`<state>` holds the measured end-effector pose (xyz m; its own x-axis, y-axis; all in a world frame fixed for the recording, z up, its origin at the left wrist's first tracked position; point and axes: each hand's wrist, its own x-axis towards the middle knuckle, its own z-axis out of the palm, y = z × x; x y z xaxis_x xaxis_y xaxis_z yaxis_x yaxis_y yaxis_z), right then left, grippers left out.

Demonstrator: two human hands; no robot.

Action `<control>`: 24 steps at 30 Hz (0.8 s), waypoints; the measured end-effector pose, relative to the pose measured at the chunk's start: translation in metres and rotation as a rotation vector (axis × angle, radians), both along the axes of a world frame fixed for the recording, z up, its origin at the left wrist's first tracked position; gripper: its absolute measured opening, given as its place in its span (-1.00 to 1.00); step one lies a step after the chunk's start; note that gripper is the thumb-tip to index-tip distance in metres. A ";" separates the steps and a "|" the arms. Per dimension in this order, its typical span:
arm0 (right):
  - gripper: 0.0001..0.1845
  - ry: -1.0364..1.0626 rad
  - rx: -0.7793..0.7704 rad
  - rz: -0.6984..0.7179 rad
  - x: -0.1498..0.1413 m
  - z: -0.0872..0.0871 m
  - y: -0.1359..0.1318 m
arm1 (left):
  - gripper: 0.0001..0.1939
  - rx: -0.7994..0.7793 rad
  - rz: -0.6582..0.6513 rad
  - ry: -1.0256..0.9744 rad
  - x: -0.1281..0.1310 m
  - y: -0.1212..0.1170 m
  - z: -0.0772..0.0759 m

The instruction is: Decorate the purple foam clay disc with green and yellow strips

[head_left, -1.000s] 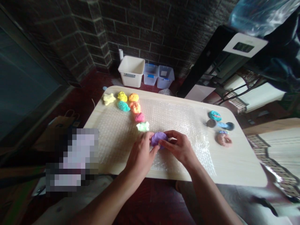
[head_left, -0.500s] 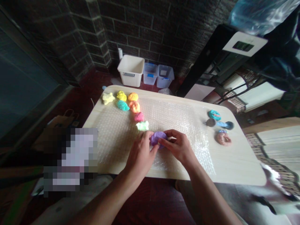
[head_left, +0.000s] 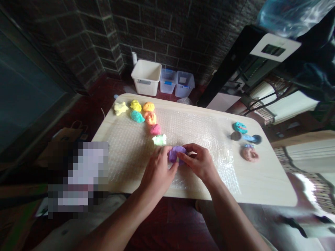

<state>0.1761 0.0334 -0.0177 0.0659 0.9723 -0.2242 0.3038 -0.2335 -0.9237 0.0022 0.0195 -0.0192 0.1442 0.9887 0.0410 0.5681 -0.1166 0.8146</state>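
A flattened round lump of purple modelling clay point(head_left: 173, 154) is held between my two hands, over the bubble wrap. My left hand point(head_left: 159, 166) grips its left edge between thumb and fingers. On the other side, my right hand point(head_left: 198, 159) pinches the lump, with the thumb pressed on its top face. Just beyond the hands lies a pale green clay piece point(head_left: 159, 139). Behind it come a pink lump point(head_left: 155, 129), an orange one point(head_left: 150, 118) and a teal one point(head_left: 136, 116).
Bubble wrap point(head_left: 193, 125) covers much of the wooden table point(head_left: 272, 184). Yellow clay lumps point(head_left: 135, 105) sit at the far left. To the right are a teal striped disc point(head_left: 240, 127), a dumbbell-shaped piece point(head_left: 246, 138) and a brown ring point(head_left: 250, 154). Bins point(head_left: 146, 78) stand beyond.
Both hands stay around the purple clay at nearly the same spot. The right thumb has shifted slightly up over its face. The table pieces have not moved.
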 end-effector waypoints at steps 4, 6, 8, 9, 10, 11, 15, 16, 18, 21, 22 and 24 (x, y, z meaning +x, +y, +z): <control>-0.59 -0.006 0.011 0.004 -0.001 0.000 0.000 | -0.64 0.014 -0.005 0.002 0.000 0.000 -0.001; -0.61 -0.033 0.016 -0.009 -0.002 0.000 0.000 | -0.65 0.014 -0.006 0.006 0.001 0.000 -0.001; -0.63 -0.088 0.022 -0.023 -0.004 -0.001 0.000 | -0.65 0.013 -0.008 0.007 0.001 0.000 -0.001; -0.65 -0.113 0.029 -0.028 -0.005 -0.001 -0.001 | -0.65 0.012 -0.008 0.008 0.001 0.000 -0.001; -0.66 -0.131 0.037 -0.031 -0.006 -0.002 -0.001 | -0.65 0.012 -0.007 0.010 0.001 0.000 -0.001; -0.67 -0.143 0.047 -0.034 -0.007 -0.002 -0.002 | -0.64 0.011 -0.007 0.011 0.001 0.000 -0.001; -0.69 -0.195 0.070 -0.048 -0.011 -0.002 -0.004 | -0.67 0.027 -0.004 0.018 0.001 0.000 -0.002; -0.69 -0.217 0.071 -0.055 -0.012 -0.002 -0.004 | -0.68 0.031 -0.005 0.020 0.001 0.000 -0.003; -0.69 -0.232 0.075 -0.059 -0.012 -0.002 -0.004 | -0.67 0.035 -0.005 0.021 0.002 0.000 -0.003; -0.68 -0.119 0.061 -0.032 -0.008 -0.001 -0.003 | -0.66 0.038 -0.003 0.015 0.002 0.000 -0.004; -0.66 -0.066 0.046 -0.019 -0.007 -0.001 -0.002 | -0.67 0.036 -0.003 0.012 0.002 0.000 -0.003; -0.64 0.012 0.008 0.000 -0.003 -0.001 -0.001 | -0.67 0.026 -0.006 0.012 0.002 0.000 -0.003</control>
